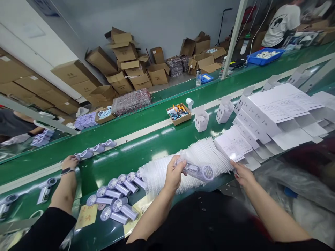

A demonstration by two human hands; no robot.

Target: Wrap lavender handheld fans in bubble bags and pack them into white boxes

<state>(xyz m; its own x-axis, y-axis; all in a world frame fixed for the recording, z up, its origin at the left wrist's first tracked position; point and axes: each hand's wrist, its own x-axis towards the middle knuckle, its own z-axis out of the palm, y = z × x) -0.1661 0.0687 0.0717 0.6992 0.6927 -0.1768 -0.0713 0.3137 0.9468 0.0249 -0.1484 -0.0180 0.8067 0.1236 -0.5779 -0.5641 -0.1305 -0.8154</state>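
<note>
My left hand (pixel 175 173) is closed round a lilac hand-held fan in a clear plastic bag (pixel 199 171), held just above the green belt's near edge. A fanned row of clear bags (pixel 204 153) lies behind it. My right hand (pixel 243 173) is to the right of the fan, its fingers pinched on the corner of a white printed leaflet (pixel 233 145) from the stack there. Several bare lilac fans (pixel 117 195) lie in rows on the belt to the left of my left hand.
A co-worker's arm with a wristwatch (pixel 67 170) reaches onto the green conveyor belt (pixel 146 139) at the left, near more fans (pixel 96 149). Flat white cartons (pixel 277 111), small folded boxes (pixel 201 121), a cardboard tray of tools (pixel 179 113). Cardboard boxes (pixel 125 62) are piled beyond. Another person (pixel 281 22) works far right.
</note>
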